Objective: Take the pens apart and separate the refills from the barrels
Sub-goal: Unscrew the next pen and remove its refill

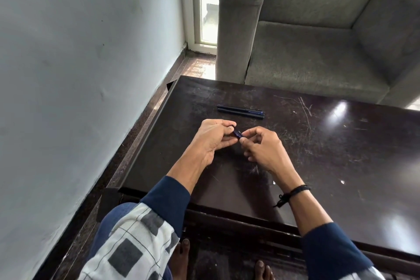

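A dark, glossy tabletop [329, 143] fills the middle of the room, scuffed with pale scratches and catching two bright glints of light. Beyond its far edge sits a grey upholstered armchair [318, 29]. A pale, marked wall [79, 63] runs along the left, meeting a narrow bright window [208, 2] in a white frame. The floor [195, 67] below is dark brown.

Before you stands a dark, scratched bench [318, 143] with glossy light reflections. To your left runs a pale scuffed wall [91, 52]; beyond, a grey armchair [318, 41] beside a narrow bright window [208, 2]. Brown floor [195, 67] below.
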### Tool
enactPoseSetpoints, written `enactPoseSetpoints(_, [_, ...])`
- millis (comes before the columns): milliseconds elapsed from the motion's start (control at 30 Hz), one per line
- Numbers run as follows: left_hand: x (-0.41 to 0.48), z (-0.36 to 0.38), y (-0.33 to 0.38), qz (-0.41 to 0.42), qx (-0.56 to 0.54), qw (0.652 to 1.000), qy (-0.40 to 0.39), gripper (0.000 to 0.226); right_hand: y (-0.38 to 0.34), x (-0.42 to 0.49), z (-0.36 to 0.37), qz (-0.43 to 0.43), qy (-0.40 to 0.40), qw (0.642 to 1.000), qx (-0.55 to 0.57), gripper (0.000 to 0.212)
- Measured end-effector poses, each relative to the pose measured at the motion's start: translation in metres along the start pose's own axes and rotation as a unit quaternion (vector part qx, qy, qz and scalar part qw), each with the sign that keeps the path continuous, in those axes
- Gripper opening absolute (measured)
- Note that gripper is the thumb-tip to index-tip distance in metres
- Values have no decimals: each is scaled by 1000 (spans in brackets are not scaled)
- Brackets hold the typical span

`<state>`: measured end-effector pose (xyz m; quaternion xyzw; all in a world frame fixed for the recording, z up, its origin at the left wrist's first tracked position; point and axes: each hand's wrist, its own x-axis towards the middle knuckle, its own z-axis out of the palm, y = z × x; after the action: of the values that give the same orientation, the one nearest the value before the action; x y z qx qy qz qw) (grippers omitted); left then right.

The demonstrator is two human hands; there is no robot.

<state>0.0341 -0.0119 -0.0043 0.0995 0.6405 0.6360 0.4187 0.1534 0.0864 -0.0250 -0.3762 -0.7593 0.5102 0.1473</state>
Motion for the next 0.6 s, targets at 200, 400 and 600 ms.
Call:
enactPoseSetpoints(200, [-1,2,-2,18,4,1000,-1,21,-1,-4,7,12,-9,1000,2,10])
enactPoseSetpoints(400, [-1,3,-4,65,14,997,35,13,-10,-14,15,-19,17,997,-66,21])
enactPoseSetpoints(600, [-3,2,-2,86,7,995,43,14,-17,-20,18,-49,55,988,-135,24])
